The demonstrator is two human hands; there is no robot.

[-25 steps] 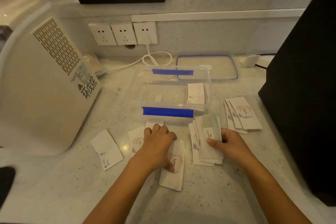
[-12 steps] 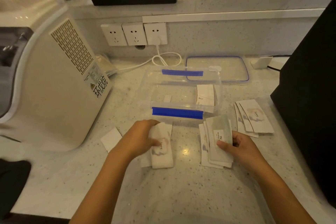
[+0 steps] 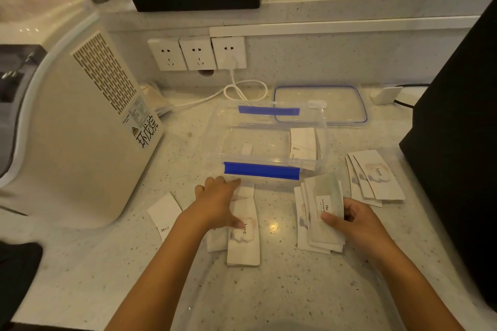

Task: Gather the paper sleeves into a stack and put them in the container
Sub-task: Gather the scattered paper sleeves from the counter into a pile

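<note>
Between machine (image 3: pixel 80 126) and container (image 3: pixel 269 142) | left hand (image 3: pixel 217 204) flat on sleeves (image 3: pixel 243 234) | right hand (image 3: pixel 357 220) gripping stack (image 3: pixel 320 212)

The left hand (image 3: pixel 219 205) covers the upper part of the sleeves under it (image 3: pixel 243 239), so their number cannot be told. The right hand (image 3: pixel 355 223) hides the near right side of its stack (image 3: pixel 320 219), whose small print is too fine to read. The sleeves inside the clear container (image 3: pixel 269 142) show only dimly through its wall. A black block (image 3: pixel 457 142) at the worktop's right edge is cut off by the frame.
</note>
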